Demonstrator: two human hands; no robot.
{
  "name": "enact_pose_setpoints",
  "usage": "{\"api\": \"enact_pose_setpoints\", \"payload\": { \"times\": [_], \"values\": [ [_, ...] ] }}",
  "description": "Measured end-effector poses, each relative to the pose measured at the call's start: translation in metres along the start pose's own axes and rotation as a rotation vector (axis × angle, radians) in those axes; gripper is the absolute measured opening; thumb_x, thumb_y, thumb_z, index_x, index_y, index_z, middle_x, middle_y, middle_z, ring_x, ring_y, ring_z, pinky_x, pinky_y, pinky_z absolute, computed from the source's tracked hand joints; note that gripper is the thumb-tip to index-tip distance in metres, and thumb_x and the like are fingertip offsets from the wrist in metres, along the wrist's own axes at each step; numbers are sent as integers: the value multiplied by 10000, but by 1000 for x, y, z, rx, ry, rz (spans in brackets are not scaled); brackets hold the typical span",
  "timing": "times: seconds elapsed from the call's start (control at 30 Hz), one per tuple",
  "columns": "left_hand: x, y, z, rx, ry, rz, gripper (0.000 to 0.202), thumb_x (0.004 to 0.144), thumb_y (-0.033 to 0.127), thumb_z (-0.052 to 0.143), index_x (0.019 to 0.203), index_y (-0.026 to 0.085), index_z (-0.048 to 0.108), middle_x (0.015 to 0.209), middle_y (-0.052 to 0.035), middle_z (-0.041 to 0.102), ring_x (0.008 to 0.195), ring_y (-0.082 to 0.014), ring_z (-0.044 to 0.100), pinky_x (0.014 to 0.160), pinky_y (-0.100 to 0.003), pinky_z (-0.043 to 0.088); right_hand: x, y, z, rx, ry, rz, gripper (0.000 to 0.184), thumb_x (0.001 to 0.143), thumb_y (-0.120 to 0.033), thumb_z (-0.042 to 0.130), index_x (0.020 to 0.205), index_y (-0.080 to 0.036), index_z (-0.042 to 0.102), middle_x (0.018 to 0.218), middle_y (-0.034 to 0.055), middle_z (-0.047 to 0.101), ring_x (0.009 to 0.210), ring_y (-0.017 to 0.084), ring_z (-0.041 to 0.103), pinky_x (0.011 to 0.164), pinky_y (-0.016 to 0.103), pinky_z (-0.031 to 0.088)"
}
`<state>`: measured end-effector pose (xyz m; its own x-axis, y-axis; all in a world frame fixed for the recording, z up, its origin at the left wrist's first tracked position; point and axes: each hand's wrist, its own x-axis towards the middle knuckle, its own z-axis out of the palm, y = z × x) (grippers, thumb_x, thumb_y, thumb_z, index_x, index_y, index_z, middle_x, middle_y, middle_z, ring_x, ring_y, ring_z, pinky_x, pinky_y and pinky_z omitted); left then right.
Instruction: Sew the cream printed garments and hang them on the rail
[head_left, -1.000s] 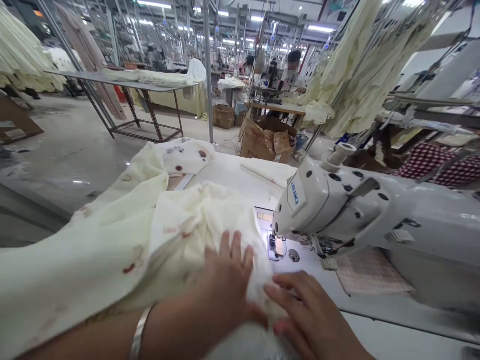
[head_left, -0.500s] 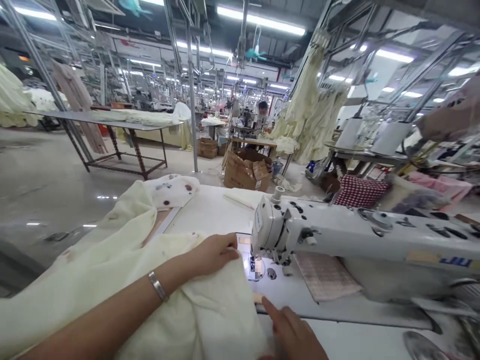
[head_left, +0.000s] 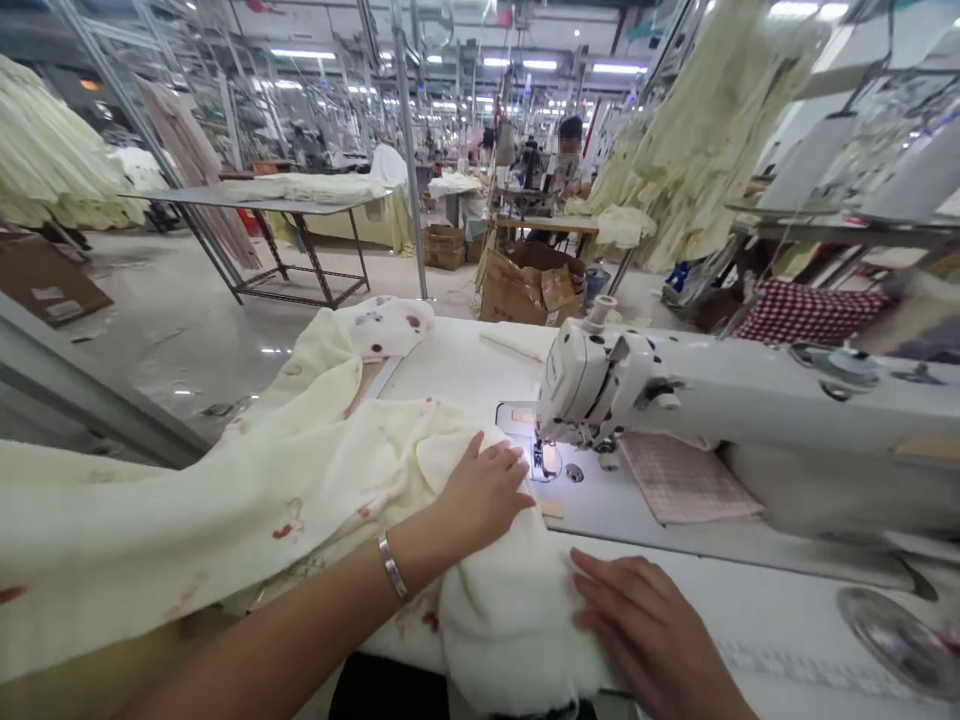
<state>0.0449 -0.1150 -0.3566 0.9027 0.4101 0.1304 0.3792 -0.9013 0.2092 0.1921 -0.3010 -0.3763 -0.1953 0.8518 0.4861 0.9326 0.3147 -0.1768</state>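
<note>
Head view: left hand lies flat, fingers spread, on cream cloth at centre, just left of the sewing machine. Right hand, lower right, rests open-fingered against the cloth's edge, gripping nothing

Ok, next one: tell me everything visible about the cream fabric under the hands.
The cream fabric looks like soft, crinkled cloth printed with small red and brown motifs. It lies bunched and folded over the white sewing table, trailing off its left edge toward the camera. The left hand presses flat on it just left of the sewing machine's needle area; the right hand rests against its near edge. A separate printed piece lies at its far end.
</note>
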Motion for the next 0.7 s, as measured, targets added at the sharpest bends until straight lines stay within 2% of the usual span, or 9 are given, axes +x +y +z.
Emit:
{"api": "enact_pose_setpoints", "payload": {
  "times": [0.1, 0.27, 0.37, 0.5, 0.63, 0.7],
  "values": [
    [-3, -3, 1, 32, 7, -21, 350, 893, 373, 488, 1173, 164, 502, 1287, -95, 505, 1242, -252, 399, 1039, -510, 250, -3, -3, -2, -5, -12, 22, 265, 867, -193, 500, 1124, -181, 565, 1187, 99, 599, 901, 179, 582, 768, 349, 502],
    [-12, 2, 4, 22, -4, 12, 455, 885, 465, 460, 1223, 164, 495, 1367, -113, 425, 1287, -278, 338, 1026, -503, 288, -4, -12, -9, -17, -169, -117, 236, 850, -205, 532, 1075, -184, 601, 1125, 91, 635, 930, 191, 579, 740, 337, 502],
    [-14, 5, 9, -11, -10, 12, 531, 873, 523, 439, 1256, 157, 475, 1391, -130, 386, 1304, -285, 309, 1036, -489, 287, -6, -14, -15, -63, -157, -150, 201, 846, -218, 541, 1021, -169, 625, 1081, 88, 656, 879, 183, 595, 713, 318, 511],
    [-9, 6, 17, -54, -4, 9, 632, 852, 591, 410, 1281, 128, 448, 1405, -153, 356, 1311, -286, 292, 1056, -474, 265, -5, -8, -20, -150, -139, -194, 199, 861, -308, 544, 965, -173, 647, 1029, 49, 682, 813, 167, 616, 672, 282, 528],
    [-3, 5, 18, -71, 3, 12, 638, 834, 610, 427, 1273, 149, 459, 1401, -149, 364, 1313, -288, 287, 1057, -453, 266, 0, 3, -18, -179, -93, -286, 265, 884, -386, 500, 909, -182, 667, 958, 15, 704, 720, 143, 630, 593, 248, 534],
    [-2, 5, 19, -79, -9, 13, 640, 837, 612, 416, 1281, 153, 451, 1405, -149, 357, 1316, -291, 282, 1059, -459, 255, 3, 6, -17, -181, -99, -302, 270, 900, -363, 475, 898, -181, 674, 949, 14, 706, 706, 137, 635, 580, 236, 535]
  ]
}}
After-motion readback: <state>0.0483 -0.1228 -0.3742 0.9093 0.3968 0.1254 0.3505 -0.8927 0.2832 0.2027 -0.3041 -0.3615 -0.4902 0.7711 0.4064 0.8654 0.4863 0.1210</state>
